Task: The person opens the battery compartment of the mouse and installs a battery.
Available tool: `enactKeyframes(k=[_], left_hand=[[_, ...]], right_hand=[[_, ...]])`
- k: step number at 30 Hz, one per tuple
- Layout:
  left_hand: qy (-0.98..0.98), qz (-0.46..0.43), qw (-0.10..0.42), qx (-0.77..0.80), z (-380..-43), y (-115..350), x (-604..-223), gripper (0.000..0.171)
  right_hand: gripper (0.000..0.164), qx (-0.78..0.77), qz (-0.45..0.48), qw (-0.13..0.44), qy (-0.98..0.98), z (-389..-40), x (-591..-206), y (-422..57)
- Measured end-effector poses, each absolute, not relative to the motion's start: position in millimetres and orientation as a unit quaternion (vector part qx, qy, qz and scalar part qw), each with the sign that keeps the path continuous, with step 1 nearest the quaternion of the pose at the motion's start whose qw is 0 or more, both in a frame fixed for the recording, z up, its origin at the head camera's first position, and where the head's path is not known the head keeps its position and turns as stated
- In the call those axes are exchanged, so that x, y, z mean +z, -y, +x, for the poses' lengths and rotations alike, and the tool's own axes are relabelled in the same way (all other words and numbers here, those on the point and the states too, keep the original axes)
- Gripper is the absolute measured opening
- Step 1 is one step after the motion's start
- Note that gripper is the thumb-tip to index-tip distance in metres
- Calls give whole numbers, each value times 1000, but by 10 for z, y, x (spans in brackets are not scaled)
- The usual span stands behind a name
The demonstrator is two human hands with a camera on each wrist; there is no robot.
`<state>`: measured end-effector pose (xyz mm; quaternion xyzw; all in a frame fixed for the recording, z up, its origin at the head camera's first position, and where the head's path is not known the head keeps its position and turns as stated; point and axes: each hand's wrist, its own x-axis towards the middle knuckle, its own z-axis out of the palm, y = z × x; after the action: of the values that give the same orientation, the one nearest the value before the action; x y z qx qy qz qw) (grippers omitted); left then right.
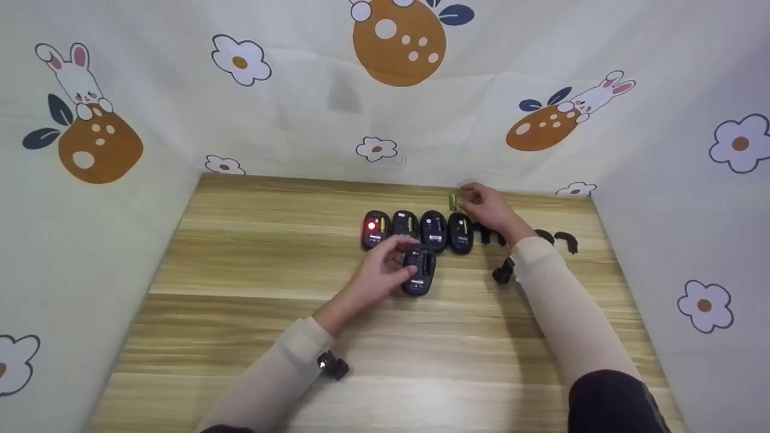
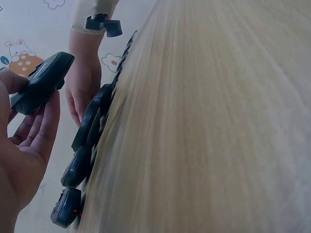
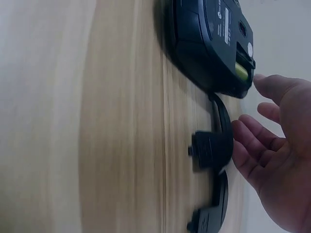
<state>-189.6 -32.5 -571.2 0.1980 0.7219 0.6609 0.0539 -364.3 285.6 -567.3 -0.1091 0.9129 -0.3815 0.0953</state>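
My left hand grips a black computer mouse, held underside up with its battery slot bare; the left wrist view shows this mouse raised off the table between thumb and fingers. My right hand reaches to the back of the table, fingers parted beside a green battery. In the right wrist view that hand has loosely bent fingers near a black battery cover, with no object visible between them; the green battery is hidden there.
Behind the held mouse, several upturned mice stand in a row, among them a mouse with a red light glowing and a mouse at the right end. Black curved covers, including one cover, lie to the right. A patterned curtain borders the table.
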Motion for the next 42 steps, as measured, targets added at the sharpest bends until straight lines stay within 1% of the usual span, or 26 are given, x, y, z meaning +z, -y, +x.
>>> enactKeyframes(k=[9,17,23,28,32,37,42], left_hand=[[-723,199,48,660,-1896,327,-5731,50],[-723,194,52,661,-1891,329,-5729,50],[-721,188,58,665,-1889,337,-5735,50],[-722,189,54,663,-1891,342,-5741,49],[-722,191,50,663,-1893,342,-5744,50],[-721,190,48,664,-1895,339,-5740,50],[-724,190,45,661,-1901,345,-5733,50]], right_hand=[[50,-376,-135,96,-912,-3739,-5735,-2776],[52,-370,-136,114,-912,-3757,-5739,-2744],[48,-391,-130,115,-904,-3751,-5748,-2731],[43,-432,-125,94,-888,-3737,-5760,-2719],[42,-461,-125,76,-875,-3730,-5777,-2701],[39,-486,-101,63,-866,-3721,-5777,-2673],[32,-481,-101,20,-871,-3726,-5773,-2669]])
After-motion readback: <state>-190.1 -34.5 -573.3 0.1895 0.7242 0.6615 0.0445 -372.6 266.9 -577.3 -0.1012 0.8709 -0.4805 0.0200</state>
